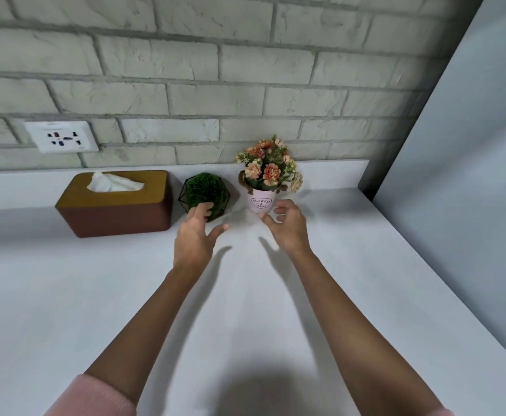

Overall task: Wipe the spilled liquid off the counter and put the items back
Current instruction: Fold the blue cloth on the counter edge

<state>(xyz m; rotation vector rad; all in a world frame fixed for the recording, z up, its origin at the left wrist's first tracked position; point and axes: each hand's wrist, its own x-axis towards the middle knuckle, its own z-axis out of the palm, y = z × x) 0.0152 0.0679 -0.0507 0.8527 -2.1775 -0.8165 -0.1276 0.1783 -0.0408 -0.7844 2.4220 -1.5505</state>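
Nearest the camera, a ribbed pink sleeve [95,397] covers the left upper arm, and both bare forearms stretch forward over the smooth white counter [65,295]. The left hand [196,232] is spread wide, thumb out to the side, holding nothing. Its fingertips lie over the lower front of the tufted green plant in a black wire geometric frame [203,190] (whether they press it or only hover before it cannot be told). The right hand [286,226] has loosely curled fingers with a gap between thumb and forefinger, and clasps nothing. Just beyond its fingertips stands the small pale pink pot printed "FLOWERS & GARDEN" [260,202], upright, carrying peach and cream flowers [268,166]; whether hand and pot touch cannot be told. Plant and pot stand near each other but apart. Left of the left hand, just beside the plant, sits the brown rectangular tissue box with a mustard-yellow lid [116,211], a white tissue [110,183] poking from its slot. Behind them rises a pale grey brick wall [185,55] with a white power socket [61,136] above the tissue box. A plain grey panel [470,145] stands to the right of the right hand.
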